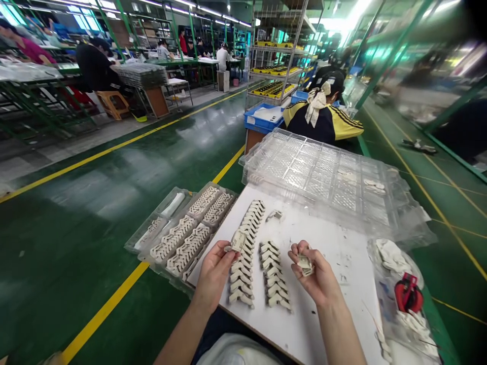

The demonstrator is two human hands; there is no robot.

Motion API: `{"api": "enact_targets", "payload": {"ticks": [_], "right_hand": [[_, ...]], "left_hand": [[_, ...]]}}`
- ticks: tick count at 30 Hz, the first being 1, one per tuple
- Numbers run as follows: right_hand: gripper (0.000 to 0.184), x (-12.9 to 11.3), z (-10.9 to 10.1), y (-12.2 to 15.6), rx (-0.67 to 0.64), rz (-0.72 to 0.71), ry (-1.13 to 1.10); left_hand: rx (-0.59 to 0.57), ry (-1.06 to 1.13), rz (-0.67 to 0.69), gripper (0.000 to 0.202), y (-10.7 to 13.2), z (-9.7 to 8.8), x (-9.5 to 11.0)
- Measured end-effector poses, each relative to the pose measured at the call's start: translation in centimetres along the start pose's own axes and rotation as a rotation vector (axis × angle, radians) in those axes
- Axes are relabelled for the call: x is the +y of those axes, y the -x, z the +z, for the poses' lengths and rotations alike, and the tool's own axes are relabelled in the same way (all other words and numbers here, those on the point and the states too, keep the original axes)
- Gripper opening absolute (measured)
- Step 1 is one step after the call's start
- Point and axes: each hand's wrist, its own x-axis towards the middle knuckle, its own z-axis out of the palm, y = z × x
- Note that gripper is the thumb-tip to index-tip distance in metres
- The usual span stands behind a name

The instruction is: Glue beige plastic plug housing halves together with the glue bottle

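My left hand [215,268] is closed, pinching a small cream plastic part [238,240] above the left row of parts. My right hand [317,274] is closed around another small cream part [305,263]. Between and below the hands, two rows of the same angled parts [247,248] [274,274] lie overlapped on a white board [335,253]. One loose part [274,215] lies further up the board.
A clear tray of stacked parts [186,233] sits left of the board. Stacked clear blister trays [327,177] lie beyond it. At right a clear bag of parts [395,263] and a red tool [408,294]. A seated person [323,114] works ahead; green floor with yellow lines at left.
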Motion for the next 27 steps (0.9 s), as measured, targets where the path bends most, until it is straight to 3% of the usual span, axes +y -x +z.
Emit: {"api": "enact_targets", "payload": {"ticks": [6, 10, 17, 20, 23, 27], "right_hand": [[0.04, 2.0, 3.6, 1.1, -0.137, -0.019, 0.307], [0.046, 3.3, 5.3, 1.3, -0.159, -0.041, 0.543], [0.044, 3.1, 5.0, 1.0, -0.207, 0.032, 0.434], [0.041, 2.7, 4.7, 0.8, -0.156, -0.028, 0.557], [0.04, 2.3, 4.1, -0.1, -0.106, -0.151, 0.935], [0.031, 1.3, 2.0, -2.9, 0.189, -0.451, 1.447]], "left_hand": [[-0.114, 0.041, -0.069, 0.046, 0.8, 0.6, 0.5], [-0.187, -0.113, -0.005, 0.038, 1.0, 0.8, -0.2], [-0.308, -0.369, 0.11, 0.038, 0.7, 0.0, -0.7], [-0.41, -0.569, 0.117, 0.039, -0.4, 0.2, -0.2], [-0.432, -0.74, 0.193, 0.026, -1.9, 0.9, 0.2], [-0.331, -0.804, 0.278, 0.023, -3.9, 1.6, 1.0]]}}
